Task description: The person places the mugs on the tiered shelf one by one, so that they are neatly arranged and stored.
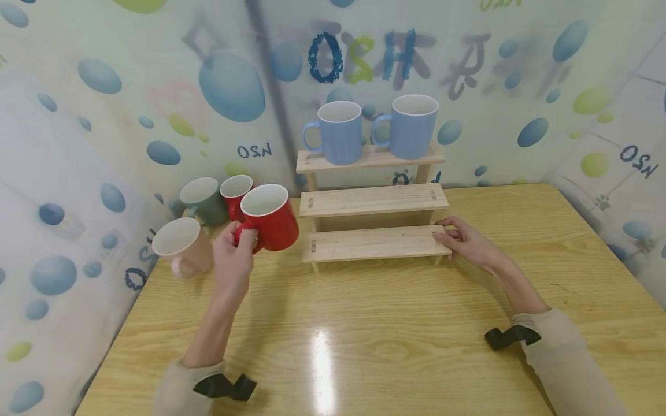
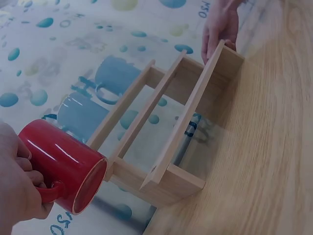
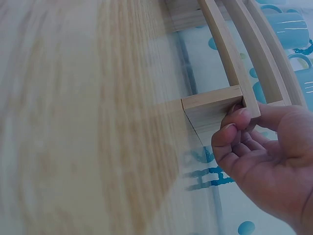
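My left hand (image 1: 233, 254) grips a red mug (image 1: 278, 222) by its handle, raised above the table left of a three-step wooden rack (image 1: 372, 244). In the left wrist view the mug (image 2: 63, 164) is tilted with its base toward the rack. My right hand (image 1: 470, 245) holds the right end of the lowest step; the right wrist view shows thumb and fingers of that hand (image 3: 266, 154) pinching the board's end. Two light blue mugs (image 1: 340, 136) (image 1: 414, 130) stand upright side by side on the top step, handles to the left. The middle and lowest steps bear nothing.
At the table's left side stand a pink mug (image 1: 184, 248), a green mug (image 1: 204, 199) and another red mug (image 1: 232, 193), partly hidden behind the held one. A patterned wall covering (image 1: 234, 86) rises behind and beside the wooden table (image 1: 395, 346).
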A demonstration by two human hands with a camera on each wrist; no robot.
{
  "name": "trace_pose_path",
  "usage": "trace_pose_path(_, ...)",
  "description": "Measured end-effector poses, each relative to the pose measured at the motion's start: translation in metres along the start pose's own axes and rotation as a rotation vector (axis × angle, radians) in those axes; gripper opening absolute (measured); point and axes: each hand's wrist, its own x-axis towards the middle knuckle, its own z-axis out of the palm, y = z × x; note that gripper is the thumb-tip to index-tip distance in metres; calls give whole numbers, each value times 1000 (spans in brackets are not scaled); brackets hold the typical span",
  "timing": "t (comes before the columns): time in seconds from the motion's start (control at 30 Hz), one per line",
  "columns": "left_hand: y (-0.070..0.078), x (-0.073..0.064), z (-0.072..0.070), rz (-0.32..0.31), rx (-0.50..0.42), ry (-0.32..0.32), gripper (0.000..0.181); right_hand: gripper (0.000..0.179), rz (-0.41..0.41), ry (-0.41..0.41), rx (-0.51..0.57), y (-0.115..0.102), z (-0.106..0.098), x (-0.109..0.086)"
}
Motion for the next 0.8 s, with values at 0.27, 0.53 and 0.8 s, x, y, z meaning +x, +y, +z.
trace_pose_path(0.27,5,0,19,34,17,-47,21,53,-18,-10,25,-3,1,-1)
trace_pose_path(0.53,14,0,45,38,25,-117,18,53,-11,-10,26,-2,1,-1)
trace_pose_path(0.8,17,-1,71,19,12,-174,14,52,-17,-11,35,-1,0,-1)
